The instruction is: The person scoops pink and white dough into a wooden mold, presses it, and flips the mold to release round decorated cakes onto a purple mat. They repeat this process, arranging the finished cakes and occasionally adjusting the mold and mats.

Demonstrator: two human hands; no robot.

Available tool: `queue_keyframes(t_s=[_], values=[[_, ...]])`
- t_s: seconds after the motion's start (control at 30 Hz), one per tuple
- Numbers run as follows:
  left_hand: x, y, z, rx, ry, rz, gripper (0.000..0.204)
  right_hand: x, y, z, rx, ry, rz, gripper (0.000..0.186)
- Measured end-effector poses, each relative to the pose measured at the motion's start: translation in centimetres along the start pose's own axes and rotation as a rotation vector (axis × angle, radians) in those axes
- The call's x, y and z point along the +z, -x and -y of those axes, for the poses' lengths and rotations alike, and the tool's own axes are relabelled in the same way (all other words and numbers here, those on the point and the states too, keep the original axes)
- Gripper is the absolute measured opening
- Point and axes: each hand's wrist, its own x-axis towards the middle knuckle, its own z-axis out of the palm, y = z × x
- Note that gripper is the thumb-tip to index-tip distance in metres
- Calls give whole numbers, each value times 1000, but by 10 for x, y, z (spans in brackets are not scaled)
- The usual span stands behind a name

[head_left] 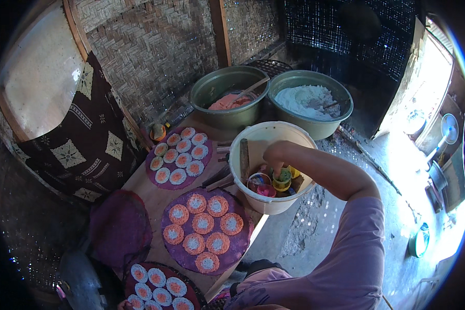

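My right hand (278, 157) reaches down into a white bucket (307, 135). Its fingers, bunched together, dip to a small yellow-rimmed cup (282, 182) with green in it; whether they grip the cup or something inside is hidden. Around it in the bucket lie a pink cup (266, 190), another yellow cup (294, 172) and a flat wooden stick (244, 157). At the lower left edge, a few fingers of my left hand (124, 305) show at the rim of a dark red round tray (191, 281). White rounds with orange centres (161, 296) sit on that tray.
A purple round mat (237, 253) bears orange rounds with white centres; another mat (178, 182) holds white-and-orange rounds. Green basins contain orange (228, 102) and white crumbly stuff (306, 101). A bare purple mat (120, 227) lies left. The wooden table edge (261, 225) runs beside the bucket.
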Motion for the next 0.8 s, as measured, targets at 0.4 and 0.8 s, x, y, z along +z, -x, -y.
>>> queue_keyframes(t_s=[0.4,0.8], values=[[3,-7,-15,-72,-1,42,37,10,1,27,-144,153,398,78],[-6,-10,-22,39,2,79,35,9,-22,-9,-174,16,-15,52]])
